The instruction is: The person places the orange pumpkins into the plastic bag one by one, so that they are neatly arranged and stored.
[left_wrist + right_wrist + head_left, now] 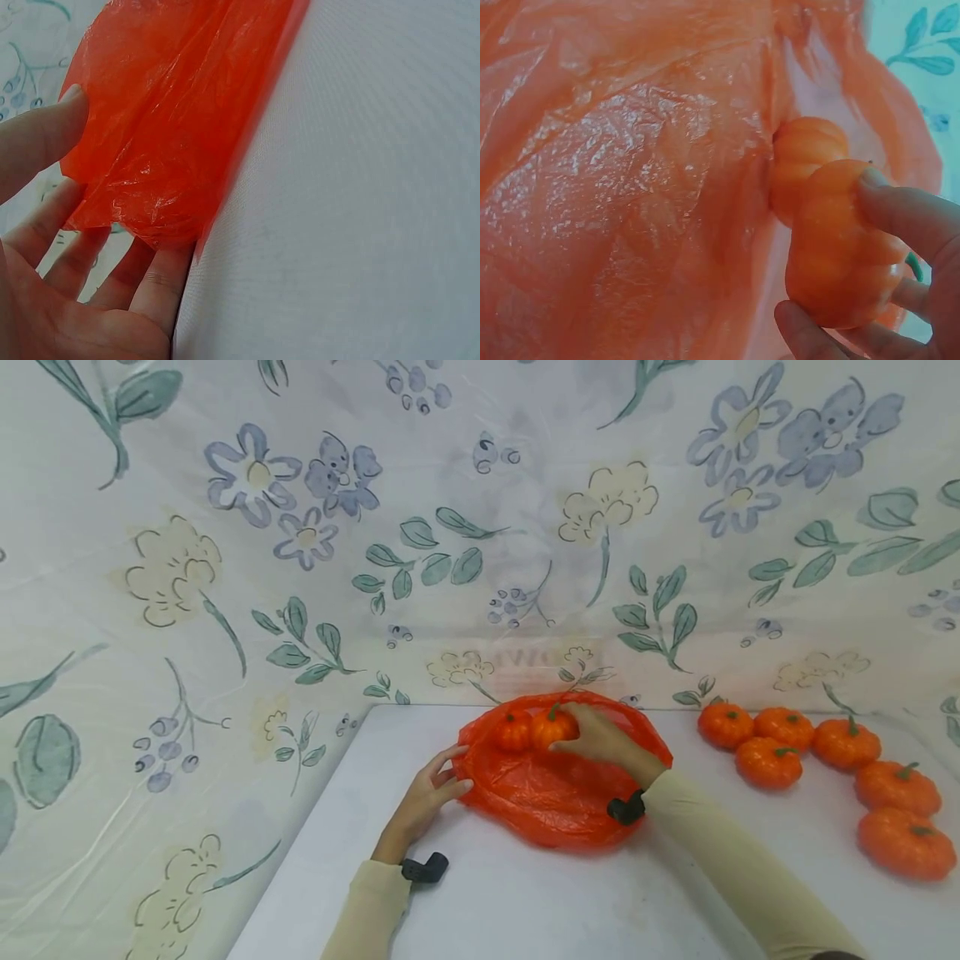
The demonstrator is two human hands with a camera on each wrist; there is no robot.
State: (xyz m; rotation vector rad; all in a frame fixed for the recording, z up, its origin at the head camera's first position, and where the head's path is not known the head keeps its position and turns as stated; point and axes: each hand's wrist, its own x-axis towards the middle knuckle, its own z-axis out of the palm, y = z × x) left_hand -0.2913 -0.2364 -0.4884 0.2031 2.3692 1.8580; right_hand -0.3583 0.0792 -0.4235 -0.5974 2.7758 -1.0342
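A red plastic bag point(540, 810) lies spread open on the white table. My right hand point(603, 739) grips a small orange pumpkin point(550, 731) with a green stem, over the bag. Close beside it, another small pumpkin point(513, 731) rests in the bag; the right wrist view shows the held pumpkin point(847, 247) overlapping that second pumpkin point(806, 154). At the bag's left edge, my left hand point(426, 793) touches the plastic. In the left wrist view its fingers point(154, 281) reach under the bag, their tips hidden, and the thumb stands apart from them.
Several more orange pumpkins point(768, 762) stand on the right side of the table point(525, 910). A flower-patterned white sheet point(480, 568) hangs behind and along the left side. Each wrist wears a black camera point(425, 868).
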